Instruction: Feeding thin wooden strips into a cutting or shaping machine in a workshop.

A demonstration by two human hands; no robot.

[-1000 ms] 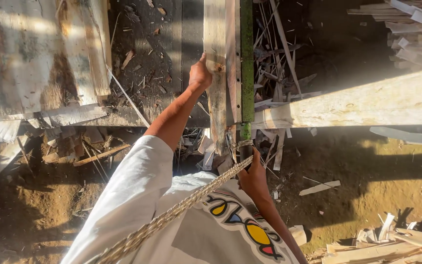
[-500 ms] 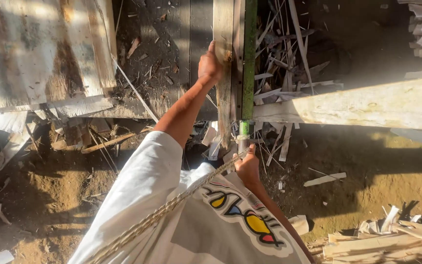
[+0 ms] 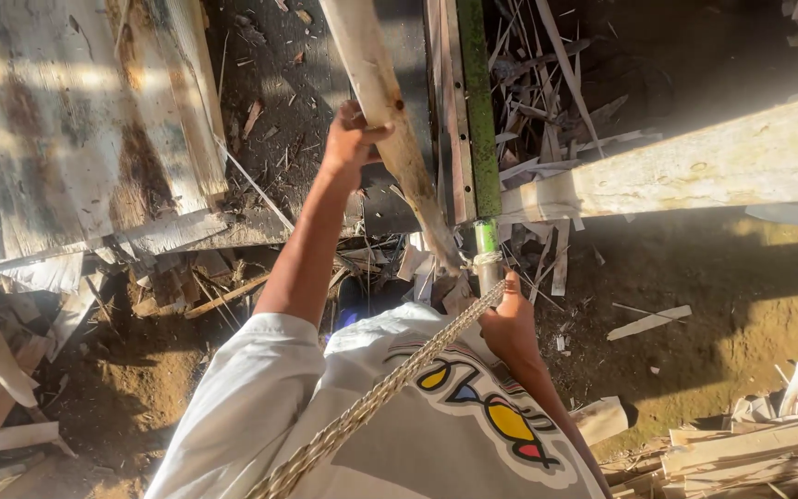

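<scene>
on wooden pole (image 3: 390, 120) — left hand (image 3: 351, 140), clenched

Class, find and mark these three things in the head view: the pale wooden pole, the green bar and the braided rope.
pale wooden pole (image 3: 390, 111), head view, on its shaft just above the left hand.
green bar (image 3: 477, 111), head view, mid-length of the green face.
braided rope (image 3: 371, 407), head view, on the strands crossing the white shirt.

Rough pale wooden pole (image 3: 390, 120), green-painted metal bar (image 3: 476, 102) (matt), braided rope (image 3: 371, 407)
</scene>
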